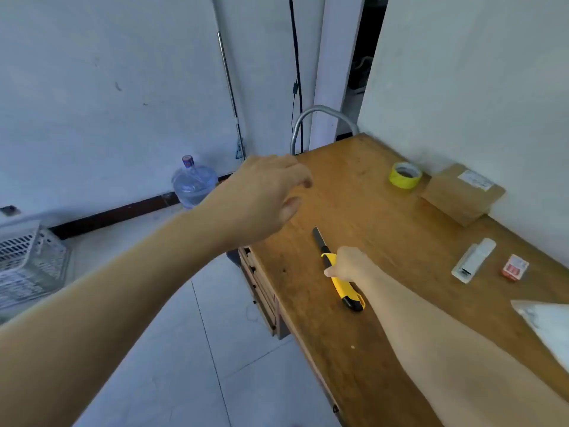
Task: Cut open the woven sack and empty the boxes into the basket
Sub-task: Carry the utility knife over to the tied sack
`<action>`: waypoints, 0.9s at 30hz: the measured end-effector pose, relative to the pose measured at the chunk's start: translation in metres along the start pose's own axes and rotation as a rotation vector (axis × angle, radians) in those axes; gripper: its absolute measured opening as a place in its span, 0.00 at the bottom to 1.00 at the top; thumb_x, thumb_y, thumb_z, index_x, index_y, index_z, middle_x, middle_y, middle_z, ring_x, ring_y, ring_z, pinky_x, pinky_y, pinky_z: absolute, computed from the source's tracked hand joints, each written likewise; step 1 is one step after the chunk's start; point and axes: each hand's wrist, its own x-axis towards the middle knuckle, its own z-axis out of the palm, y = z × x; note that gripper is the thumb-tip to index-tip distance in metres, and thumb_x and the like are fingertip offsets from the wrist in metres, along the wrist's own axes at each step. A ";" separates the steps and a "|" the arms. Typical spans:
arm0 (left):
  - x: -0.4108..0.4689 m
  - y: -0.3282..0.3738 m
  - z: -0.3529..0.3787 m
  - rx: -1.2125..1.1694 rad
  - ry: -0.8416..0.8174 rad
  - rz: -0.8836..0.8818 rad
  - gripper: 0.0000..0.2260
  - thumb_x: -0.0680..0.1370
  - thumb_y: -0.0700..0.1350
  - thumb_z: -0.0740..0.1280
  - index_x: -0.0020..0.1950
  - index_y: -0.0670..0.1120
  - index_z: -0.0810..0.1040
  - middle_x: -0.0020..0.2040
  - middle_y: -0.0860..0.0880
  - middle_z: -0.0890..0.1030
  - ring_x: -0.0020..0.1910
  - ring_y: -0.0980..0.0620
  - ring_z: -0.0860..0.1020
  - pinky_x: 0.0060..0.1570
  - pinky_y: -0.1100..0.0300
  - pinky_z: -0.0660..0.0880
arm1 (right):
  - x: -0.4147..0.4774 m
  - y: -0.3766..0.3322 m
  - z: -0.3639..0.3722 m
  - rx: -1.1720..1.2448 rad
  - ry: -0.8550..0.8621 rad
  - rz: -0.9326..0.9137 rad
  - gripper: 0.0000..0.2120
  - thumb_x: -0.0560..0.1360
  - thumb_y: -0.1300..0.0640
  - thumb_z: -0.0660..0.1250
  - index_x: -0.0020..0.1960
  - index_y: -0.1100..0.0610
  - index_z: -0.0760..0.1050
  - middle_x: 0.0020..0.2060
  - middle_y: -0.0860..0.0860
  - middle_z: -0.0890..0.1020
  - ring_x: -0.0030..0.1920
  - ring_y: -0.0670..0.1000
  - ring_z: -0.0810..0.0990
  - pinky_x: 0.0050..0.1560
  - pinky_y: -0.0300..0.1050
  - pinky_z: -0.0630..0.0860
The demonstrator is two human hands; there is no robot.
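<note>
I see the knife (338, 272) near the table (385, 241) front edge; tape roll (405, 175) and cardboard box (462, 194) behind, by the wall; basket (27, 260) on the floor far left; water bottle (194, 183) between.

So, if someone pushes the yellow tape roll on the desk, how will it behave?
The yellow tape roll lies flat on the wooden desk, so it will probably slide rather than roll. It looks hollow, so likely light. Stood on edge, it could roll away.
</note>
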 end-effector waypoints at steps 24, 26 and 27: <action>-0.170 -0.173 -0.062 -0.040 0.145 -0.614 0.11 0.77 0.41 0.63 0.59 0.47 0.76 0.56 0.49 0.78 0.55 0.50 0.75 0.56 0.62 0.65 | -0.037 -0.348 -0.024 0.427 -0.053 -0.620 0.12 0.74 0.57 0.65 0.38 0.58 0.64 0.31 0.51 0.68 0.32 0.51 0.68 0.30 0.42 0.60; -0.208 -0.199 -0.077 -0.048 0.174 -0.684 0.11 0.77 0.42 0.63 0.59 0.46 0.76 0.56 0.50 0.78 0.55 0.51 0.75 0.55 0.64 0.65 | -0.053 -0.399 -0.011 0.405 -0.065 -0.680 0.11 0.73 0.57 0.66 0.37 0.57 0.64 0.30 0.51 0.68 0.32 0.51 0.69 0.31 0.43 0.63; -0.228 -0.212 -0.086 -0.059 0.200 -0.717 0.11 0.77 0.42 0.63 0.59 0.46 0.76 0.55 0.50 0.78 0.55 0.51 0.76 0.55 0.65 0.66 | -0.061 -0.425 -0.004 0.409 -0.074 -0.710 0.10 0.72 0.56 0.66 0.38 0.57 0.65 0.30 0.52 0.70 0.33 0.54 0.71 0.33 0.43 0.66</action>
